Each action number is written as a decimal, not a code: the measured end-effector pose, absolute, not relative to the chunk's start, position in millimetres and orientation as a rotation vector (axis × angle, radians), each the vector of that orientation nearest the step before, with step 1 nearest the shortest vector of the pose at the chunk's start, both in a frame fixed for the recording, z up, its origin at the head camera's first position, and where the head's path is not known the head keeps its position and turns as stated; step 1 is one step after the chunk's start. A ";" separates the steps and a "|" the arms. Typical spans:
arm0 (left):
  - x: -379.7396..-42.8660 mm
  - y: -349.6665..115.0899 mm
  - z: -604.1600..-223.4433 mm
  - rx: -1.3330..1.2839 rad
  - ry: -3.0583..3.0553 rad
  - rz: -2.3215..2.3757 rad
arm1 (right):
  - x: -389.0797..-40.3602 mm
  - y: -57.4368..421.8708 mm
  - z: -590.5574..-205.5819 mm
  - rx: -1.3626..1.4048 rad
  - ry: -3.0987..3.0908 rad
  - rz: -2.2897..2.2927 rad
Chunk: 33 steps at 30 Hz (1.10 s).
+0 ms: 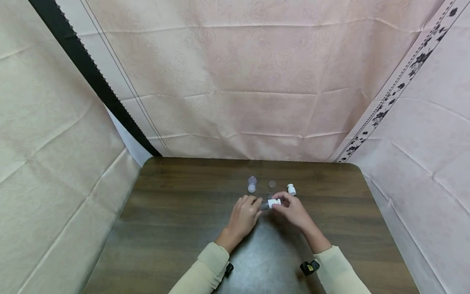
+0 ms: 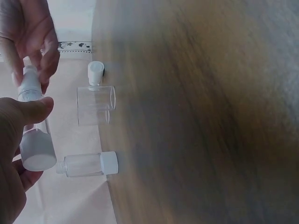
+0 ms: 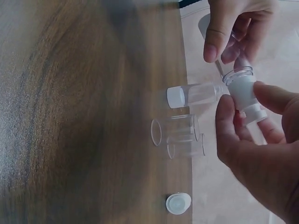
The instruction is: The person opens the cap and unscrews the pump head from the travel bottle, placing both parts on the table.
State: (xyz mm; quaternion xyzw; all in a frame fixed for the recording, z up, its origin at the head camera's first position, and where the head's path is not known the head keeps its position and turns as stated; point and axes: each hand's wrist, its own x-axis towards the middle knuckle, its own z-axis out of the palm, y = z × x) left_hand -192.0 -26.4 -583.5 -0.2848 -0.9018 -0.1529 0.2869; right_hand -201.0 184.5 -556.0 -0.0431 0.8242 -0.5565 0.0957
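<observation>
My left hand (image 1: 244, 215) grips a small clear bottle with a white base (image 2: 38, 151), tilted above the table. My right hand (image 1: 291, 209) pinches a white pump top (image 3: 243, 91), with its clear-rimmed end towards the bottle's neck. In the right wrist view the two parts meet or nearly meet; I cannot tell whether they are joined. Fingers hide much of the bottle. Beyond the hands stands a second clear bottle with a white base (image 3: 191, 95). Two clear open cylinders (image 2: 96, 98) and another white pump top (image 1: 291, 189) stand near it.
The brown wooden table (image 1: 176, 228) has rounded far corners. Pale cloth (image 1: 257, 81) hangs behind its far edge, with more cloth at both sides. Dark bands with devices (image 1: 310, 267) sit at the wrists, by the pale sleeves.
</observation>
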 end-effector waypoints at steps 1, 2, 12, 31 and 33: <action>-191.6 -26.4 -583.1 -0.758 -2.423 -0.414 | -201.1 185.0 -555.9 -0.139 2.454 -1.646; -191.1 -26.3 -582.5 -0.756 -2.436 -0.417 | -200.7 185.3 -555.7 -0.152 2.459 -1.652; -187.2 -26.3 -580.0 -0.780 -2.521 -0.483 | -199.4 175.7 -563.6 -0.134 2.477 -1.826; -192.3 -35.4 -583.2 -0.738 -2.474 -0.539 | -205.2 201.7 -567.4 -0.338 2.908 -1.743; -193.0 -37.5 -582.8 -0.726 -2.482 -0.534 | -207.1 208.2 -568.4 -0.380 2.997 -1.657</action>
